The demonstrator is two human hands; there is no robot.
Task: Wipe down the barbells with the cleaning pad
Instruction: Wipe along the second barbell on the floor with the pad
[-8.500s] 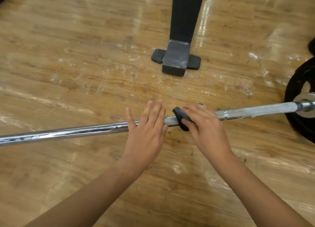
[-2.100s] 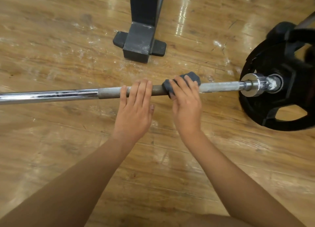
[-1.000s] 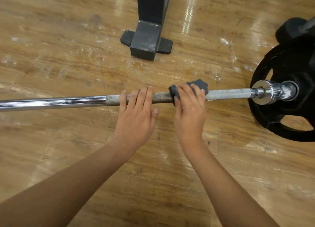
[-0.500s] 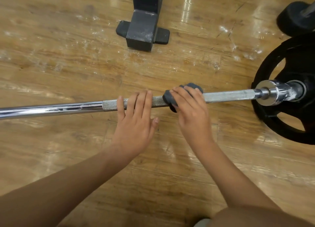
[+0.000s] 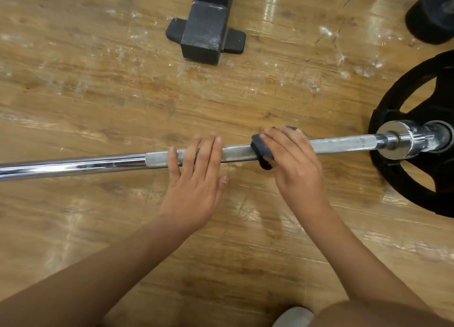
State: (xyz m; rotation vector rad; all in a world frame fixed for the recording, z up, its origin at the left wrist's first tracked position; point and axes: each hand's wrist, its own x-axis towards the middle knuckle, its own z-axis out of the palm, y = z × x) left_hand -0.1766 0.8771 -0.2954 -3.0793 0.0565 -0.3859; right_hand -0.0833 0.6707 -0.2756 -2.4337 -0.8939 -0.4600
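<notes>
1. The barbell [image 5: 344, 145] lies on the wooden floor [image 5: 98, 93] and runs left to right. It is smooth and shiny at the left, and rough and dull from the middle on.
2. The left hand [image 5: 194, 179] rests on the rough part near the middle — fingers straight and laid flat over the top of the bar, thumb out to the right, gripping nothing.
3. The right hand [image 5: 294, 164] is just to the right of it. Its fingers curl over the dark cleaning pad [image 5: 261, 154], which is wrapped round the bar; the pad's edge pokes out at the left of the hand.
4. At the right end the bar's collar [image 5: 403, 139] sits against a black weight plate [image 5: 437, 203].
5. On the far side is the dark foot of a metal post [image 5: 204, 31], and at the far right a black round thing [image 5: 430, 14] — what it is I cannot tell
</notes>
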